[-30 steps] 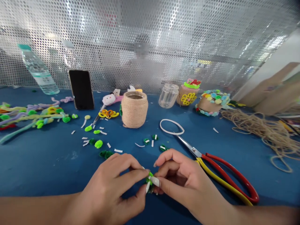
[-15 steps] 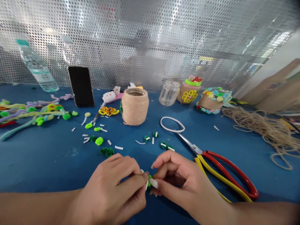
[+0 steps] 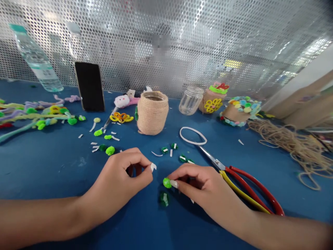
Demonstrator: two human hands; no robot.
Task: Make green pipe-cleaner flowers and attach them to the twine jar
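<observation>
Between thumb and forefinger, my left hand (image 3: pixel 125 182) pinches a small white paper strip (image 3: pixel 153 167). My right hand (image 3: pixel 200 185) holds a bright green pom-pom (image 3: pixel 167 183) by its fingertips, a short gap away from the strip. On the table just below it lies a dark green pom-pom (image 3: pixel 164 198) with a pale strip on top. Farther forward sit several dark green pom-poms (image 3: pixel 164 150) with white strips on them. Beyond my hands stands a twine-wrapped jar (image 3: pixel 153 114), upright, with a bit of green on its left side.
Scissors (image 3: pixel 234 180) with red and yellow handles lie beside my right hand, near a white ring (image 3: pixel 193 135). Behind are a glass jar (image 3: pixel 190 100), a phone (image 3: pixel 90 86) and a water bottle (image 3: pixel 39 62). Loose twine (image 3: pixel 288 146) is heaped at right.
My hands have drawn apart; the left moved up and left with the white strip. The green pom-pom now shows in my right fingers, and the dark green one below is uncovered.
</observation>
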